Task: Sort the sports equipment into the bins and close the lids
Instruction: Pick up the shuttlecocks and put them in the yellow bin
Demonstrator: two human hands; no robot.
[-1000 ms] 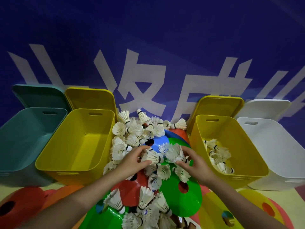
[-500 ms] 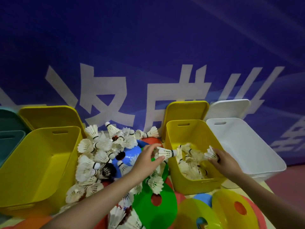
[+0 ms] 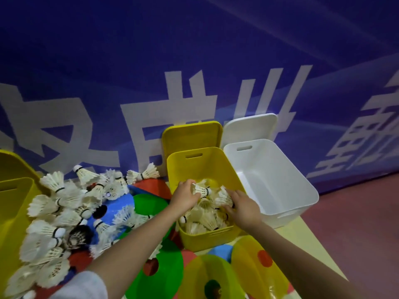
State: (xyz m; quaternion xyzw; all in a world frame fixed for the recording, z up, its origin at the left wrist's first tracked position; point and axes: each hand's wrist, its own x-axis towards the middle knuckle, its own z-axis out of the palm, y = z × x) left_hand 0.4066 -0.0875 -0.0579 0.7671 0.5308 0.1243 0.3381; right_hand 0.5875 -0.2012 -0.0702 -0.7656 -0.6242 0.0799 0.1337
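1. Shuttlecocks (image 3: 64, 214) — white and feathered — lie heaped at the left on the floor, spread over flat round marker discs (image 3: 159, 275) in blue, green, red and yellow.
2. A second, smaller heap of shuttlecocks (image 3: 203, 221) lies inside an open yellow bin (image 3: 207, 162) near the middle of the view; its yellow lid (image 3: 192, 137) leans upright behind it against a blue wall (image 3: 194, 50) with large white lettering.
3. The left hand (image 3: 183, 196) reaches over the near left rim of that yellow bin, its fingers curled around the feathered skirt of one shuttlecock (image 3: 201, 190), which points its cork tip to the right above the heap.
4. The right hand (image 3: 241, 206) is inside the same bin, palm down, fingers spread loosely and resting on the heap; whether it has actually taken hold of any shuttlecock cannot be told.
5. Both forearms are bare, and a white sleeve (image 3: 84, 287) shows at the bottom left edge.
6. A white bin (image 3: 280, 182) stands touching the right side of the yellow one — nothing can be seen inside it — and its white lid (image 3: 250, 130) leans on the wall behind.
7. At the far left edge, part of another yellow bin (image 3: 10, 208) shows beside the big heap.
8. More discs, yellow and green with dark centre holes, overlap in the foreground in front of the middle bin.
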